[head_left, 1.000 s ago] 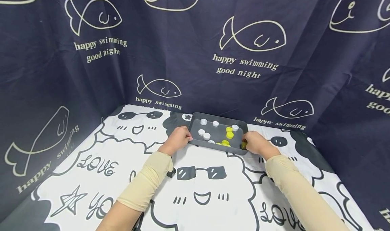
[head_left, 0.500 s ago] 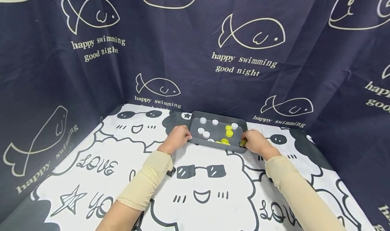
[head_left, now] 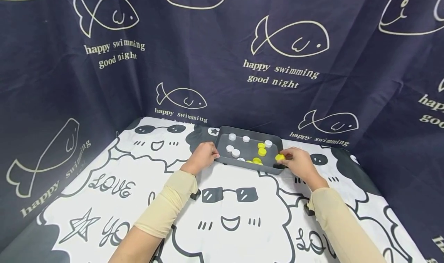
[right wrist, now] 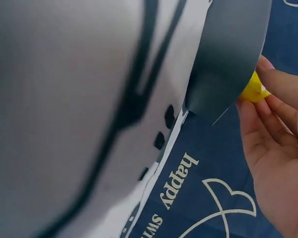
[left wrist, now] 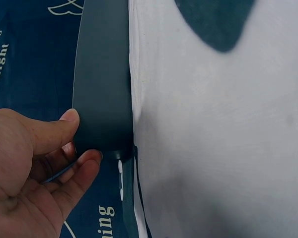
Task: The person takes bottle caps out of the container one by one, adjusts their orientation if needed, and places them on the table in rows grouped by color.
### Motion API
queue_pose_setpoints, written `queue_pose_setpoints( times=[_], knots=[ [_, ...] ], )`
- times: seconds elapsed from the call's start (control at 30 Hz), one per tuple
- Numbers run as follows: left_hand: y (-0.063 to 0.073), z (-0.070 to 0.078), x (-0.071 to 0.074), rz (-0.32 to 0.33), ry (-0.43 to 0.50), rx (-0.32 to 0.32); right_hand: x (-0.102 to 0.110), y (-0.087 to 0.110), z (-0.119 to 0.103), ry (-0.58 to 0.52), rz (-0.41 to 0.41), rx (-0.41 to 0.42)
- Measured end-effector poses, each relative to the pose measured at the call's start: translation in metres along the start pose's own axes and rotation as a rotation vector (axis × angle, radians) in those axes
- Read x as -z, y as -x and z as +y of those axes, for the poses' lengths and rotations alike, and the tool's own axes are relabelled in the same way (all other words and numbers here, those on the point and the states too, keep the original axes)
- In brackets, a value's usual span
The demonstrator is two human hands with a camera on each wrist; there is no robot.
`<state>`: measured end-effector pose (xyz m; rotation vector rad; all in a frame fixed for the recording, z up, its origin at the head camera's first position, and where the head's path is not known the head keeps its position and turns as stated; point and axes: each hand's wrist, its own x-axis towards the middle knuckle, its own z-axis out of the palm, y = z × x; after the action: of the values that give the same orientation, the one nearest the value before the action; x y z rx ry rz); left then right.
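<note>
A dark grey rectangular tray [head_left: 256, 167] stands at the back of the table, with several white caps [head_left: 230, 149] and yellow caps [head_left: 262, 152] lying in it. My left hand [head_left: 202, 157] grips the tray's front left corner; in the left wrist view, thumb and fingers sit on either side of the wall [left wrist: 103, 74]. Over the tray's front right corner, my right hand [head_left: 301, 163] pinches a yellow bottle cap [head_left: 280, 157] between thumb and fingers. That cap shows just above the rim in the right wrist view, partly hidden by the fingers.
A dark blue curtain [head_left: 229, 62] printed with fish hangs close behind the tray and at both sides. The table is covered by a white cloth [head_left: 222, 205] with black cartoon drawings.
My right hand has lifted the yellow bottle cap from the tray's front right corner and drawn slightly right, so the cap now shows fully. My left hand stays at its corner.
</note>
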<state>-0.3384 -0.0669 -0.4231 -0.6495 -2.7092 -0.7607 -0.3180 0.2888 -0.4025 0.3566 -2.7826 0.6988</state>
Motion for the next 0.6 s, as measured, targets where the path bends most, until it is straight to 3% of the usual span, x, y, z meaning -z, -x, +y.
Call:
queue_pose_setpoints(
  times=[0.13, 0.27, 0.6],
  knots=[
    [-0.001, 0.002, 0.000, -0.003, 0.010, 0.004, 0.003, 0.015, -0.001, -0.068, 0.087, -0.058],
    [-0.001, 0.003, 0.000, 0.013, 0.008, 0.003, 0.007, 0.025, -0.005, -0.095, 0.140, -0.040],
    [0.000, 0.003, -0.002, 0.018, 0.007, 0.010, 0.009, 0.043, -0.019, -0.181, 0.068, -0.084]
  ],
)
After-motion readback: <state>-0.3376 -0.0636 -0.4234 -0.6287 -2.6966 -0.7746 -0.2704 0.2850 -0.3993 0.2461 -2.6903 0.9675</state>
